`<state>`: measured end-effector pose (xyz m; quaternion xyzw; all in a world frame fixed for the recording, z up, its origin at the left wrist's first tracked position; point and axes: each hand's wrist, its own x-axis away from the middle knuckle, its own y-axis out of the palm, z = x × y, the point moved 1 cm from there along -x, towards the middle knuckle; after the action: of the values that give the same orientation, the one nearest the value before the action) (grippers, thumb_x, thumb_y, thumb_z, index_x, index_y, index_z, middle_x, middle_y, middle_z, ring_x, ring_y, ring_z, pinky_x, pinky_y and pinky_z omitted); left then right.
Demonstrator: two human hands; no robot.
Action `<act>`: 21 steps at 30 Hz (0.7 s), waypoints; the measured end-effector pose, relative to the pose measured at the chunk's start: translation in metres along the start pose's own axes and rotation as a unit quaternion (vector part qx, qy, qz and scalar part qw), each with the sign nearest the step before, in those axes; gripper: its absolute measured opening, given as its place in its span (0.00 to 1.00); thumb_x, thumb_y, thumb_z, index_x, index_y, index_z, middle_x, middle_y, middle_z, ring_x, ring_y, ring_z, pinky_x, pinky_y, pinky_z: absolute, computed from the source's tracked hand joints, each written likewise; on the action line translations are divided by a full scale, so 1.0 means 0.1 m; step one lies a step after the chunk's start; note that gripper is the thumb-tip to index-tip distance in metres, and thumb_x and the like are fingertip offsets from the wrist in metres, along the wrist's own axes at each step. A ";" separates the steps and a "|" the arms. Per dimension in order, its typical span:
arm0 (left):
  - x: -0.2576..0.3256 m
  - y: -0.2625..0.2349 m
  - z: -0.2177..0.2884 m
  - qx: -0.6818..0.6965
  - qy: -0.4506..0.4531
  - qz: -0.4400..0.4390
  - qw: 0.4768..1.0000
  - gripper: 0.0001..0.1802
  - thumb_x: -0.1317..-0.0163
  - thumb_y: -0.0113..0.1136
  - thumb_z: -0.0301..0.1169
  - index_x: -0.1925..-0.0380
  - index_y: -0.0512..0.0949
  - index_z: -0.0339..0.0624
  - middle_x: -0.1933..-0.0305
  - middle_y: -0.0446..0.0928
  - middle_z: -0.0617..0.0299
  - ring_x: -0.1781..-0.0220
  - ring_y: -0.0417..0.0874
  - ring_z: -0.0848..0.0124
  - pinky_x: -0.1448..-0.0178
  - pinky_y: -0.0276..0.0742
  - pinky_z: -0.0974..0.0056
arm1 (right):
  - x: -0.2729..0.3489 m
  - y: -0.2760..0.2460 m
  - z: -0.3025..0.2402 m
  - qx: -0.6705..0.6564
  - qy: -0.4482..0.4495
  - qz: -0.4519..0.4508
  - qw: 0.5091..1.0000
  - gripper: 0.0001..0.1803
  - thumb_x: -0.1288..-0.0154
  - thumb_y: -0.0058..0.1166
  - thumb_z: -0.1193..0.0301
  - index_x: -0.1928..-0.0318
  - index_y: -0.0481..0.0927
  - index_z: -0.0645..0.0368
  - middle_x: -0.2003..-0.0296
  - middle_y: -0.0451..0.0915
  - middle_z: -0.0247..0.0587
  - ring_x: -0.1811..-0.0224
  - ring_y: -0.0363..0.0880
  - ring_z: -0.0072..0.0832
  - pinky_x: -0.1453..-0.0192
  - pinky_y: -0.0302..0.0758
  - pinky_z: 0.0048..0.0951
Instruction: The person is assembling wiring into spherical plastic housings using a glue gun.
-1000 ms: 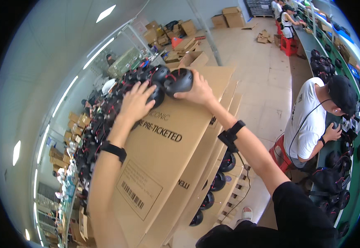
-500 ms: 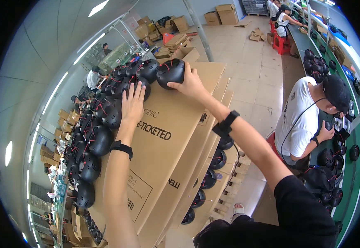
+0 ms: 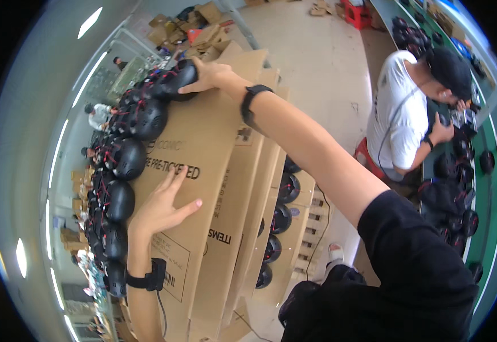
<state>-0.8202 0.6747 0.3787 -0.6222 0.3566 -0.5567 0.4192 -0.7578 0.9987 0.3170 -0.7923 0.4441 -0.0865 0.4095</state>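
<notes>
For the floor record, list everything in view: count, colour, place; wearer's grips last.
Flat printed cardboard panels: several, brown, stacked at centre
Rounded plastic shells with red wires: many, black, panels' left edge and far end
Lower plastic domes: at least five, black, under panels' right side
Slatted wooden pallet: one, pale, right of centre
Seated person: one, white shirt, black cap, right
Plastic stools: two, red, right and top right
Long conveyor belt: one, green, right
Cardboard boxes: many, brown, top left
Ceiling lights: several, white, left
Wrist straps: two, black, one per wrist
Left grip: one, bare, open over the panels
Right grip: one, bare, closed round the far-end shell
</notes>
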 end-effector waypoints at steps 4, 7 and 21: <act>-0.10 0.06 0.16 -0.006 0.039 -0.017 0.999 0.56 0.44 0.68 0.55 0.26 0.52 0.34 0.24 0.50 0.31 0.23 0.57 0.42 0.22 0.55 0.55 | 0.07 -0.01 0.34 -0.143 -0.062 0.029 0.987 0.62 0.56 0.60 0.27 0.29 0.63 0.59 0.41 0.78 0.52 0.37 0.76 0.47 0.35 0.71 0.42; 0.05 0.11 0.23 0.018 -0.044 0.031 0.998 0.57 0.44 0.69 0.52 0.30 0.53 0.19 0.27 0.58 0.30 0.25 0.61 0.44 0.24 0.58 0.56 | 0.62 0.03 0.19 -0.217 -0.168 0.055 0.960 0.36 0.39 0.57 0.46 0.38 0.73 0.58 0.46 0.80 0.51 0.39 0.75 0.48 0.36 0.71 0.43; 0.06 0.05 0.43 0.147 -0.073 -0.012 0.986 0.46 0.46 0.69 0.23 0.27 0.58 0.35 0.29 0.66 0.43 0.29 0.69 0.55 0.26 0.65 0.57 | 4.17 1.91 1.01 -0.345 -0.005 0.026 0.938 0.16 0.41 0.51 0.74 0.51 0.78 0.60 0.63 0.80 0.52 0.58 0.81 0.50 0.57 0.77 0.49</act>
<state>-0.7762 0.6725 0.3757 -0.5970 0.2321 -0.5613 0.5241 -0.5821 0.6818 0.0187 -0.8736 0.4646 0.0867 0.1158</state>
